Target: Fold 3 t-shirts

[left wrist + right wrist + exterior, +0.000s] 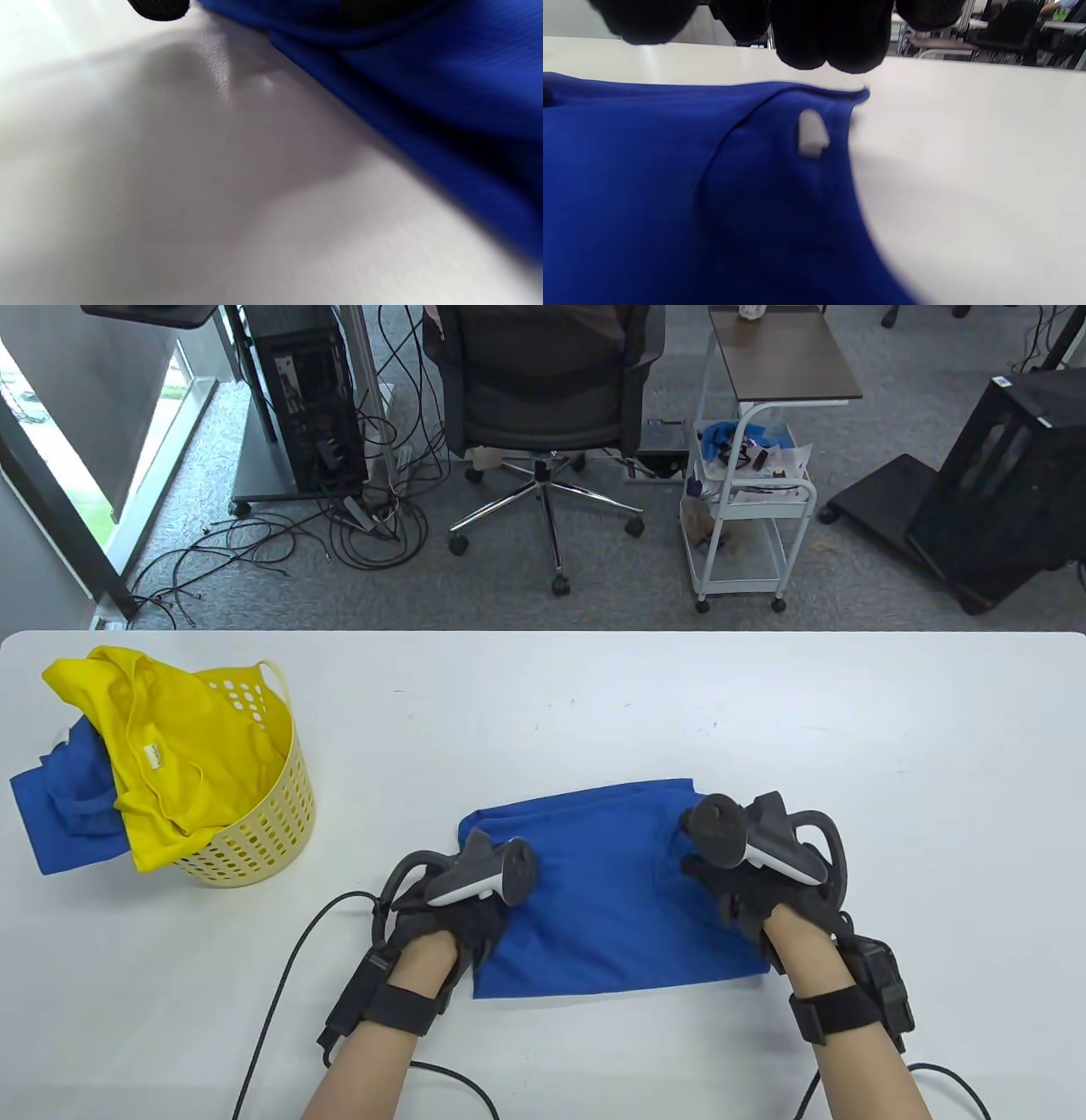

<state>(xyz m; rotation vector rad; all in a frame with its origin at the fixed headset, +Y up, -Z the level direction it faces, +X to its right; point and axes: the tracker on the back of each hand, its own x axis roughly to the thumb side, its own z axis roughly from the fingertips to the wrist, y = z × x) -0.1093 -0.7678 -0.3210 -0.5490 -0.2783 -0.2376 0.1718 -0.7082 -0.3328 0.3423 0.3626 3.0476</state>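
Note:
A blue t-shirt [611,899] lies folded into a rough rectangle on the white table [543,704], near the front edge. My left hand [467,920] rests on the shirt's left edge; its fingers are mostly hidden under the tracker. In the left wrist view one black fingertip [159,8] touches the table beside the blue cloth [445,84]. My right hand [721,891] sits over the shirt's right side. Its fingertips [818,38] hang loosely curled just above the blue fabric [649,178] and hold nothing. A small white tag [811,134] shows on the shirt.
A yellow plastic basket [254,831] stands at the table's left, with a yellow t-shirt [161,746] draped in it and another blue t-shirt [68,806] hanging over its left side. Glove cables [280,984] trail off the front edge. Beyond the table are a chair and a cart.

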